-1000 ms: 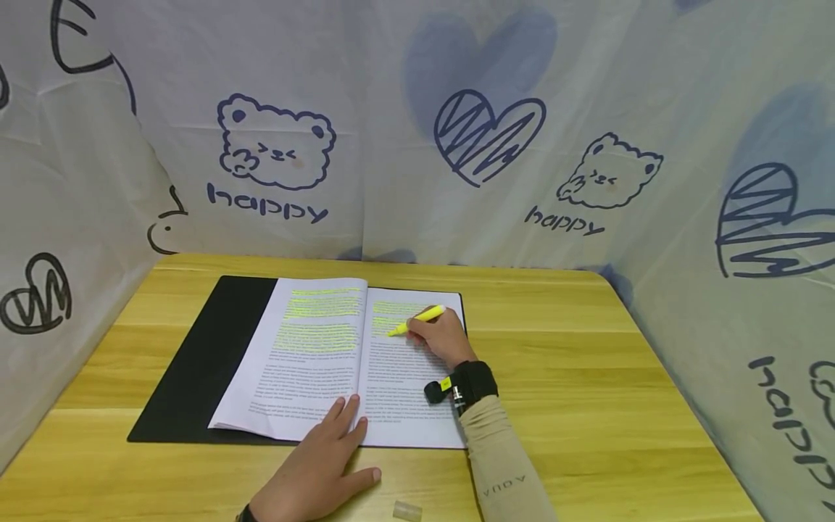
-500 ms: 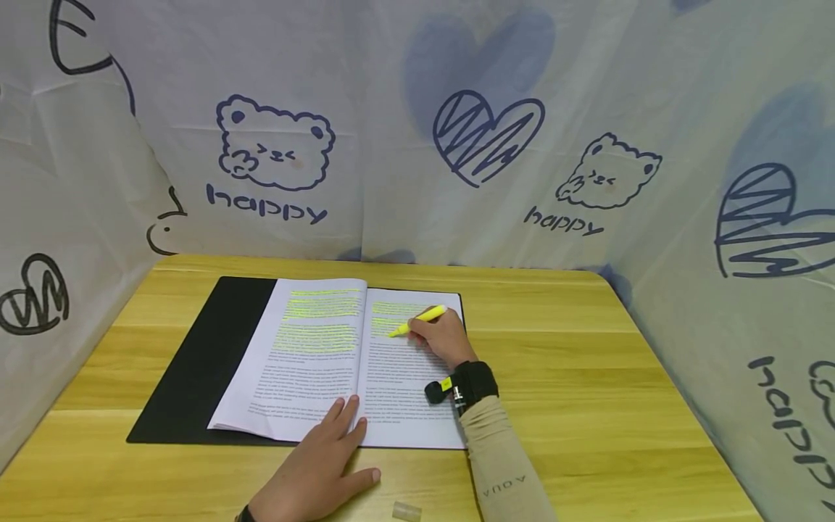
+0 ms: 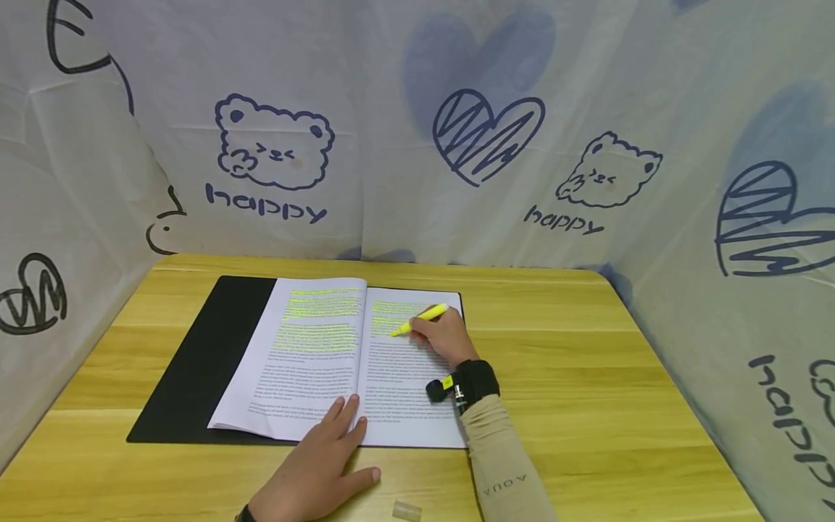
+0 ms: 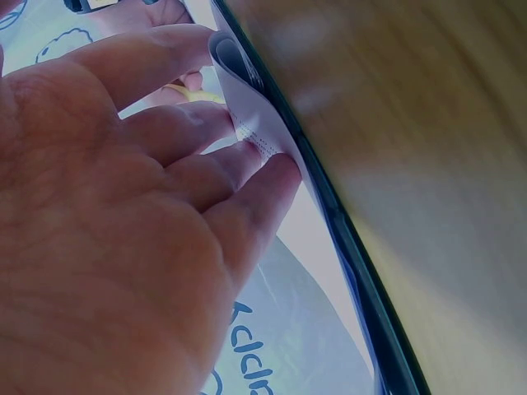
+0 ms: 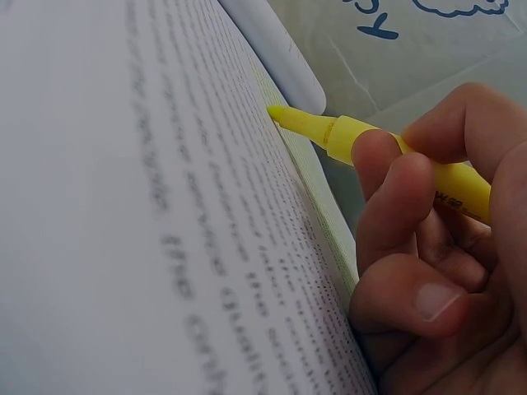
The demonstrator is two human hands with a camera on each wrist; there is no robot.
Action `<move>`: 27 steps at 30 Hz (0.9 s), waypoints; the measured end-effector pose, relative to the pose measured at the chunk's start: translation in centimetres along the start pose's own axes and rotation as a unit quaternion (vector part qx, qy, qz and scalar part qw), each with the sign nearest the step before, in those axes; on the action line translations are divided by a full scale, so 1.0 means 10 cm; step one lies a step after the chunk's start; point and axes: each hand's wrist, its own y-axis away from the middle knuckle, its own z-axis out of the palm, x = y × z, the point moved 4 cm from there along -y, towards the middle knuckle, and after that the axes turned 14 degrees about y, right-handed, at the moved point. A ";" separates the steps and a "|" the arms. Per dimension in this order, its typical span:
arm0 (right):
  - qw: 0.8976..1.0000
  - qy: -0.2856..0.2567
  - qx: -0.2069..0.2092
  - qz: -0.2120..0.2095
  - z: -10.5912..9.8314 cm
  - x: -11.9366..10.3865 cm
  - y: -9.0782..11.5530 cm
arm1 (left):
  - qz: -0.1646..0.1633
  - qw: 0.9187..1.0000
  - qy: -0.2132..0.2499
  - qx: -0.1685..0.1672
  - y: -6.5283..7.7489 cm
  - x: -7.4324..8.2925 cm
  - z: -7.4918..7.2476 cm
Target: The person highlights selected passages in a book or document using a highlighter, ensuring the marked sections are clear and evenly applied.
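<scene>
A printed booklet (image 3: 404,406) lies spread on a black folder (image 3: 196,362), with yellow bands over the upper lines of both pages. My right hand (image 3: 446,337) pinches a yellow highlighter (image 3: 430,313) between thumb and fingers. In the right wrist view the tip of the highlighter (image 5: 305,122) touches the printed page, or nearly so. My left hand (image 3: 320,464) rests with fingers extended on the lower part of the booklet by the fold. In the left wrist view its fingertips press the curved page edges (image 4: 247,99).
A small translucent cylindrical piece (image 3: 407,511) lies at the front of the wooden table (image 3: 561,406), near the left thumb. White fabric (image 3: 391,145) with drawn bears and hearts hangs behind the table and along both sides.
My right hand and the highlighter have shifted very slightly to the right along the line on the right page. My left hand stays where it was.
</scene>
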 end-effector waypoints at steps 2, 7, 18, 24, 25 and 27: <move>1.000 0.004 0.002 0.000 0.00 0.01 -0.01 | 0.002 1.000 0.000 0.000 0.00 0.00 0.00; 1.000 0.008 0.006 0.005 0.00 0.03 -0.01 | 0.003 1.000 -0.002 0.000 0.00 0.00 0.00; 1.000 0.003 0.005 0.017 -0.01 0.04 -0.02 | 0.000 1.000 0.002 -0.003 0.00 -0.01 0.00; 1.000 0.007 0.003 0.030 -0.03 0.04 -0.02 | 0.007 1.000 -0.003 0.003 0.00 0.00 -0.01; 1.000 0.008 0.003 0.030 -0.03 0.04 -0.02 | 0.007 1.000 -0.003 0.003 0.00 0.00 -0.01; 0.999 0.009 0.005 0.031 -0.03 0.03 -0.02 | 0.008 1.000 -0.001 0.003 0.00 0.00 -0.01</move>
